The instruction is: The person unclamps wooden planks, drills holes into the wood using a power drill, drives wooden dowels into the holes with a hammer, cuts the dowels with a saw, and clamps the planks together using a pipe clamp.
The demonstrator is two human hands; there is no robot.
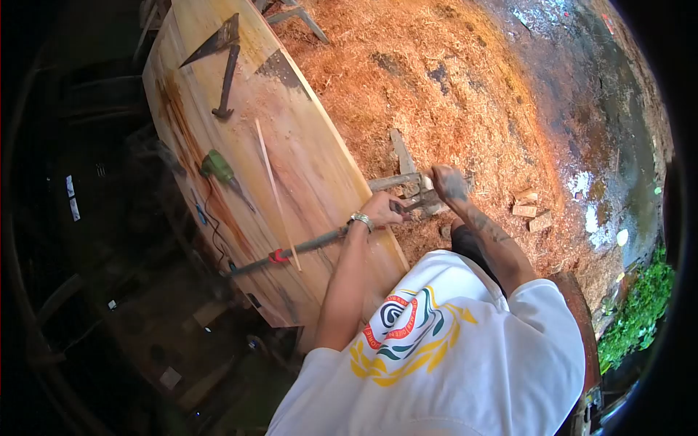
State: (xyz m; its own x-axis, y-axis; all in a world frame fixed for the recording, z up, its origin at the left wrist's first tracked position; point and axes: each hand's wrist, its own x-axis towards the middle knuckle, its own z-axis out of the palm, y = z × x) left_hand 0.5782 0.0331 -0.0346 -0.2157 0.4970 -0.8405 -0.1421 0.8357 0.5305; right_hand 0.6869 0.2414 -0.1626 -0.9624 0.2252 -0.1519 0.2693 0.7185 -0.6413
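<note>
The L hand (382,209), w/ a metal-band watch (361,219) at the wrist, is gripping the bar clamp (318,241) at its R end, fingers wrapped round it. The R hand (449,183) is curling its fingers just beyond that end; can't tell what, if anything, it's pinching, or how tightly. The clamp is lying across the wooden panel (320,156), its R end sitting at the panel's edge, w/ a red fitting (278,256) showing partway along the bar.

A thin wood strip (275,192) is lying lengthwise, crossing the clamp nr the red fitting. A green power tool (216,166) is resting nr the L edge, its bit pointing toward the strip. Farther up, a hammer (229,83) is lying just beside a dark wedge-shaped piece (217,42). Wood shavings (480,138) are covering the ground R of the panel, w/ a few wood blocks (525,211) lying on them. The person is wearing a white shirt (509,349) w/ a multicolored print; greenery (640,312) is showing at far R.
</note>
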